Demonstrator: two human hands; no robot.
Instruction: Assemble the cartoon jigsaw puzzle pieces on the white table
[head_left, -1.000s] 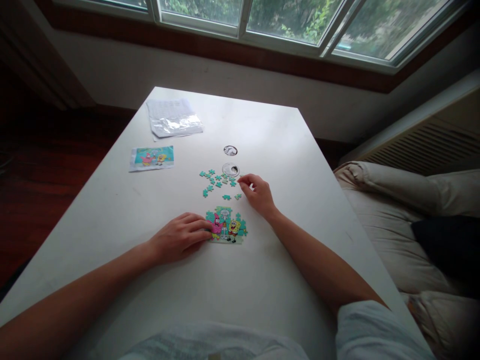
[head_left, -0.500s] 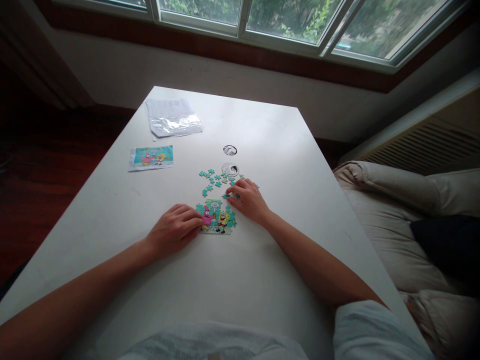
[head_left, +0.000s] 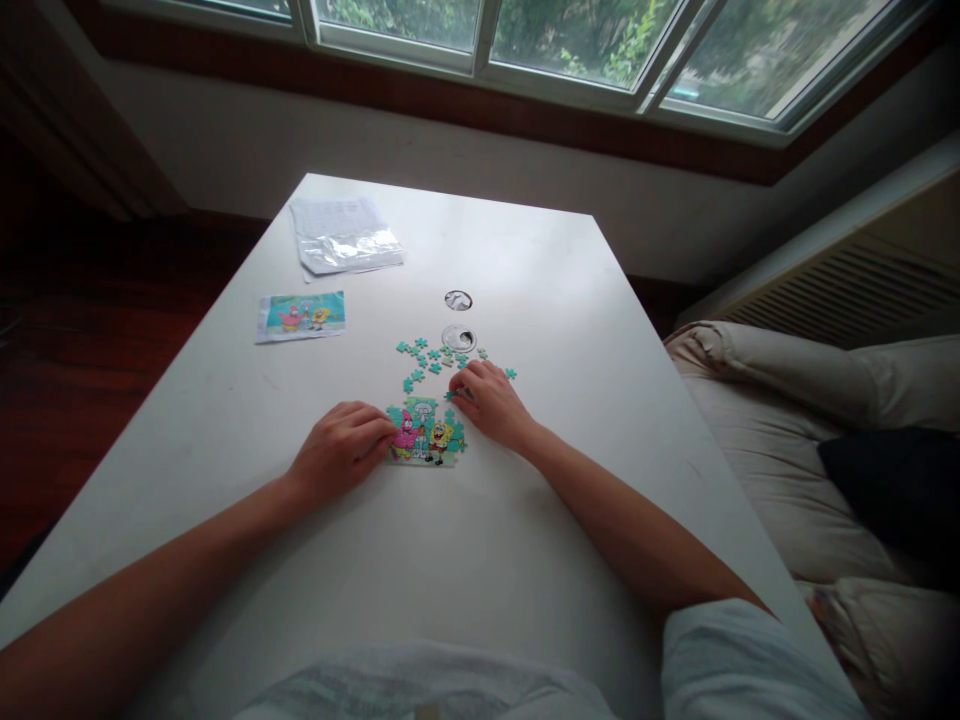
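A small, partly built cartoon puzzle point(head_left: 425, 434) lies on the white table point(head_left: 465, 560). My left hand point(head_left: 339, 450) rests curled on the table, its fingertips pressing the puzzle's left edge. My right hand point(head_left: 489, 402) is at the puzzle's upper right corner, fingers pinched together on a teal puzzle piece that I can barely see. Several loose teal pieces point(head_left: 429, 362) lie scattered just beyond the puzzle.
A reference picture card point(head_left: 301, 315) lies to the left, a clear plastic bag over paper point(head_left: 344, 238) farther back. Two round silver caps point(head_left: 458, 320) sit behind the loose pieces. A cushioned sofa point(head_left: 825, 440) runs along the table's right side. Windows are beyond.
My right hand has come back from the loose pieces to the puzzle's upper right corner. The puzzle and my left hand have slid left and slightly away from me.
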